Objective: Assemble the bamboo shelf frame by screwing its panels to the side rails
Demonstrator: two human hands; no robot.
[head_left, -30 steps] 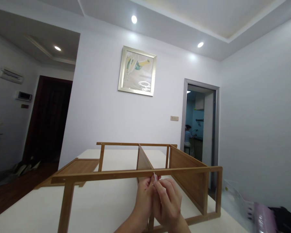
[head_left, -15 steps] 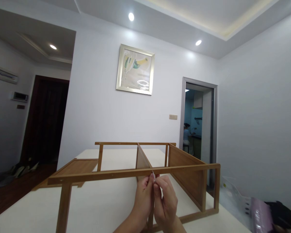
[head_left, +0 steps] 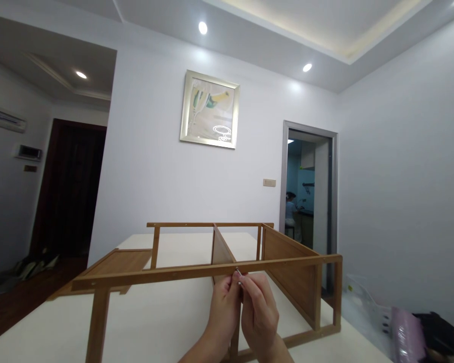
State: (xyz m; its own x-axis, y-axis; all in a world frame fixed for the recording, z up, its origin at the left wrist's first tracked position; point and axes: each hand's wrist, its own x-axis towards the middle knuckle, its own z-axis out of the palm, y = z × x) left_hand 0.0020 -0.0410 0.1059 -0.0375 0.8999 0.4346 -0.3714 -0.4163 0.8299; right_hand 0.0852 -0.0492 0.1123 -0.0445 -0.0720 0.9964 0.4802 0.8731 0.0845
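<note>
A brown wooden shelf frame [head_left: 166, 274] lies on its side on a white table, with a middle board [head_left: 223, 247] and an end panel [head_left: 287, 272] between its rails. Close under the front rail, where the middle board meets it, my two hands are together. My right hand [head_left: 260, 307] pinches a thin, slanted silver metal rod [head_left: 238, 271]; whether it is a screw or a hex key I cannot tell. My left hand [head_left: 226, 305] is closed, its thumb and fingertips against the rod's upper end near the rail. Its other fingers are partly hidden.
Another wooden panel [head_left: 124, 264] lies at the left on the white table [head_left: 147, 322]. Plastic wrapping and a pinkish package [head_left: 404, 333] are at the lower right, beyond the table edge. A person [head_left: 290, 209] sits in the room through the doorway.
The metal rod has tilted further over, and my right fingers have shifted slightly around it. My left hand stays nearly in place. The shelf frame has not visibly moved.
</note>
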